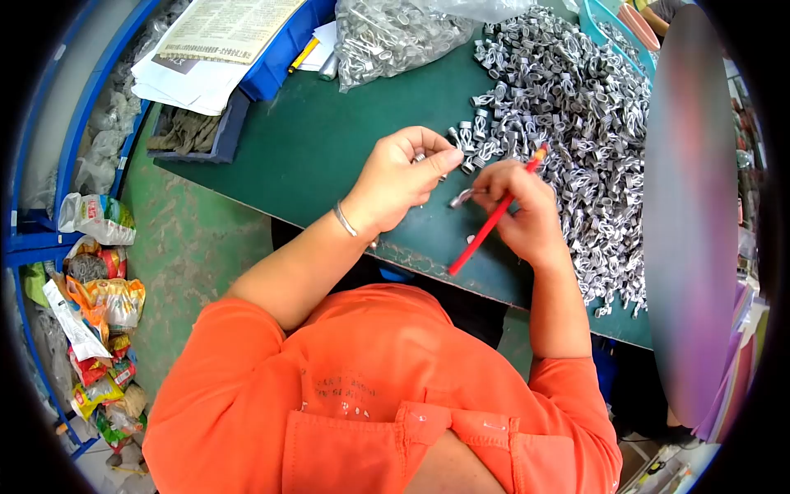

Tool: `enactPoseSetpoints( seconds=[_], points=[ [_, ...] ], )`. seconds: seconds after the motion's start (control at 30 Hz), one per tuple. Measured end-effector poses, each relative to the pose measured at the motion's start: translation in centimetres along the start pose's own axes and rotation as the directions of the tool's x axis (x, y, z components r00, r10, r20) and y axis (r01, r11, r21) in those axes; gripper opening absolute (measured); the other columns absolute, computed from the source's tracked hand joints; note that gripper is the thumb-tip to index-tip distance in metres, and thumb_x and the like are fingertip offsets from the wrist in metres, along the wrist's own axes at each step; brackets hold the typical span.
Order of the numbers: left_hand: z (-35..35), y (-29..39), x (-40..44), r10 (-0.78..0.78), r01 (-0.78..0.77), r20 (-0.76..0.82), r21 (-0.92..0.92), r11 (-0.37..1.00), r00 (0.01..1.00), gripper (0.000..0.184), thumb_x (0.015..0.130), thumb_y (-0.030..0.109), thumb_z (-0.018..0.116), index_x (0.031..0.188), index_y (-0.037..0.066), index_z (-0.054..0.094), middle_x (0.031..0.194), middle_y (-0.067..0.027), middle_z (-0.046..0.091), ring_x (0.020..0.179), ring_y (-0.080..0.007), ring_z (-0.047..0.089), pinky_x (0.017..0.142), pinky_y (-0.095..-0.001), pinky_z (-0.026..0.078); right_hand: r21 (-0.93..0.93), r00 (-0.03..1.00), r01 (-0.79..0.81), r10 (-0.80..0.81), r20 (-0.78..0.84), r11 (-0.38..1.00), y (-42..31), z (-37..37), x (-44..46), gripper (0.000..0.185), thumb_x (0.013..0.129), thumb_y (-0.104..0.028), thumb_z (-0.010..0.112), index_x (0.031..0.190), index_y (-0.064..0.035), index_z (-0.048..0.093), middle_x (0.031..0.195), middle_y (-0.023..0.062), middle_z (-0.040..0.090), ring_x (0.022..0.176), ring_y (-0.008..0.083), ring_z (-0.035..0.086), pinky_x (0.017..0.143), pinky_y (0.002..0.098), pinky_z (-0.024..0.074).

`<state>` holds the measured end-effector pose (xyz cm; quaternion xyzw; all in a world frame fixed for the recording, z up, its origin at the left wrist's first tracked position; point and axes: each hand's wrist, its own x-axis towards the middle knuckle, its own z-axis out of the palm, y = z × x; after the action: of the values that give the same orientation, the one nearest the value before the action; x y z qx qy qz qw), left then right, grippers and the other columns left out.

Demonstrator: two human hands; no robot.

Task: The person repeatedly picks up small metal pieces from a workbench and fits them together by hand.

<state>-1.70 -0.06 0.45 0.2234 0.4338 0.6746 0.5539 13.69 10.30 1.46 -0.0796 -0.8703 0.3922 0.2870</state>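
Observation:
My left hand (399, 177), with a metal bangle (344, 219) at its wrist, is closed in a pinch above the green table. Small grey metal fittings (419, 157) show partly between its thumb and fingers. Close by, my right hand (525, 212) is closed on a thin red stick (494, 222), slanted across the palm, with a yellowish upper end. Its fingertips also hold a small metal looped piece (461, 198), pointing toward my left hand. A large heap of similar looped metal fittings (568, 107) spreads beyond and right of my hands. Several lie loose near my left fingertips.
A clear plastic bag of metal parts (395, 41) lies at the table's back, beside a blue bin (284, 41) and papers (189, 78). A grey tray (226, 136) holds cloth gloves. Turquoise basket (601, 25) stands behind the heap. Shelves with bags stand left.

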Motion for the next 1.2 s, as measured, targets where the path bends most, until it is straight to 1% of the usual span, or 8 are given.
enactPoseSetpoints(
  seconds=[0.07, 0.3, 0.43, 0.6, 0.73, 0.93, 1.0, 1.2],
  points=[
    [0.2, -0.4, -0.2, 0.200, -0.165, -0.043, 0.414, 0.895, 0.979, 0.016, 0.080, 0.013, 0.065, 0.088, 0.002, 0.058, 0.072, 0.0003, 0.056, 0.051, -0.0008, 0.042, 0.040, -0.0155, 0.030, 0.027, 0.990, 0.046, -0.042, -0.133, 0.999, -0.3, -0.3, 0.1, 0.029, 0.062, 0.014, 0.063, 0.072, -0.0041, 0.042, 0.077, 0.0091, 0.057, 0.070, 0.0216, 0.056, 0.060, 0.0278, 0.0453],
    [0.6, 0.1, -0.8, -0.005, -0.017, 0.043, 0.497, 0.867, 0.999, 0.020, 0.075, 0.011, 0.070, 0.090, 0.001, 0.062, 0.071, 0.0029, 0.058, 0.059, 0.0000, 0.046, 0.050, -0.0148, 0.036, 0.018, 0.965, 0.050, -0.043, -0.258, 0.999, -0.8, -0.2, 0.3, 0.028, 0.064, 0.011, 0.067, 0.076, -0.0043, 0.046, 0.082, 0.0101, 0.058, 0.070, 0.0194, 0.057, 0.059, 0.0264, 0.0463],
    [0.4, -0.3, -0.9, 0.258, -0.240, 0.034, 0.503, 0.830, 0.966, 0.022, 0.069, 0.005, 0.073, 0.088, 0.000, 0.062, 0.070, 0.0031, 0.056, 0.057, -0.0004, 0.043, 0.051, -0.0161, 0.036, 0.519, 0.915, -0.273, 0.386, -0.121, 0.810, -0.8, -0.2, -0.2, 0.015, 0.076, 0.004, 0.061, 0.084, -0.0019, 0.049, 0.086, 0.0096, 0.059, 0.071, 0.0105, 0.055, 0.058, 0.0216, 0.0461],
    [0.3, -0.4, -1.0, 0.461, -0.495, 0.208, 0.534, 0.685, 0.863, 0.024, 0.066, -0.002, 0.073, 0.088, -0.001, 0.061, 0.076, -0.0012, 0.055, 0.059, -0.0029, 0.046, 0.054, -0.0168, 0.037, 0.720, 0.910, -0.335, 0.407, 0.080, 0.607, 0.3, -0.3, -0.2, 0.019, 0.076, 0.008, 0.058, 0.076, -0.0048, 0.045, 0.087, 0.0113, 0.059, 0.073, 0.0120, 0.055, 0.062, 0.0222, 0.0473],
    [0.3, -0.5, -1.1, 0.492, -0.535, 0.226, 0.491, 0.688, 0.841, 0.023, 0.066, -0.003, 0.072, 0.087, -0.001, 0.062, 0.076, -0.0011, 0.056, 0.059, -0.0033, 0.046, 0.054, -0.0170, 0.038, 0.686, 0.961, -0.184, 0.275, -0.025, 0.704, 0.6, 0.1, -0.2, 0.024, 0.073, 0.011, 0.059, 0.073, -0.0057, 0.043, 0.086, 0.0112, 0.058, 0.078, 0.0137, 0.056, 0.067, 0.0238, 0.0477],
    [0.3, -0.4, -0.9, 0.466, -0.498, 0.193, 0.477, 0.724, 0.863, 0.025, 0.072, 0.001, 0.069, 0.096, 0.000, 0.062, 0.078, -0.0018, 0.058, 0.057, -0.0023, 0.045, 0.051, -0.0163, 0.037, 0.339, 0.948, 0.075, 0.038, -0.316, 0.938, 0.0, 0.3, -0.1, 0.035, 0.067, 0.011, 0.066, 0.080, -0.0060, 0.038, 0.097, 0.0140, 0.051, 0.086, 0.0195, 0.058, 0.070, 0.0258, 0.0485],
    [0.3, -0.2, -0.8, 0.159, -0.168, 0.054, 0.311, 0.936, 0.986, 0.025, 0.077, 0.005, 0.065, 0.101, 0.000, 0.061, 0.078, -0.0028, 0.060, 0.052, -0.0023, 0.042, 0.045, -0.0156, 0.034, 0.335, 0.934, 0.115, 0.013, -0.358, 0.935, -0.4, 0.5, 0.0, 0.036, 0.067, 0.011, 0.066, 0.080, -0.0060, 0.037, 0.097, 0.0142, 0.050, 0.086, 0.0199, 0.058, 0.069, 0.0259, 0.0492],
    [0.7, -0.2, -0.5, -0.127, 0.118, 0.153, 0.062, 0.991, 0.980, 0.028, 0.087, 0.015, 0.055, 0.107, -0.004, 0.055, 0.081, -0.0079, 0.062, 0.056, -0.0100, 0.057, 0.045, -0.0174, 0.044, 0.230, 0.928, 0.231, -0.143, -0.344, 0.945, -0.9, 1.0, 0.0, 0.035, 0.068, 0.010, 0.067, 0.078, -0.0050, 0.038, 0.098, 0.0162, 0.052, 0.082, 0.0193, 0.059, 0.065, 0.0263, 0.0515]
  ],
)
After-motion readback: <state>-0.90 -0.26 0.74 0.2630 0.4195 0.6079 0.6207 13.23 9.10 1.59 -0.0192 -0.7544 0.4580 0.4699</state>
